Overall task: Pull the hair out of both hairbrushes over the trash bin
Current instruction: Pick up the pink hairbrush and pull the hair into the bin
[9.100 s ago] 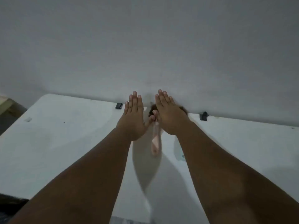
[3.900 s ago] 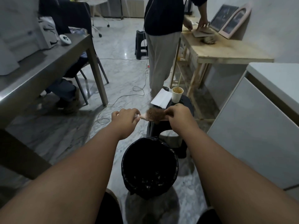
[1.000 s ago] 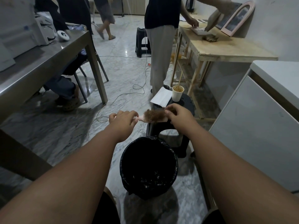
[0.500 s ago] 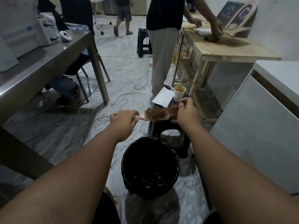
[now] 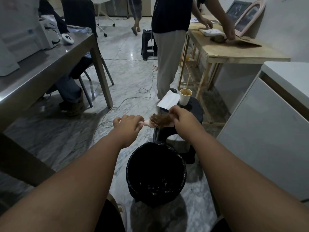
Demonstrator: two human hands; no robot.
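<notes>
Marble floor (image 5: 127, 77), bin (image 5: 183, 166) beneath, left grip (image 5: 127, 125) clenching hairbrush (image 5: 151, 123), right grip (image 5: 182, 118) pinching hair (image 5: 161, 118)

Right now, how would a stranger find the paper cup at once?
Start at the black trash bin; a black stool stands just behind it. The paper cup stands upright on the stool, beside a white sheet of paper. It is the only cup, stained brown inside.

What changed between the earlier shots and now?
Nine seconds ago both hands lay flat on a white surface; now the pink plastic hairbrush is held over the round black trash bin. Just now the right hand came back from the brush's tip to pinch the brown hair clump. The left hand still grips the handle; the hair remains on.
</notes>
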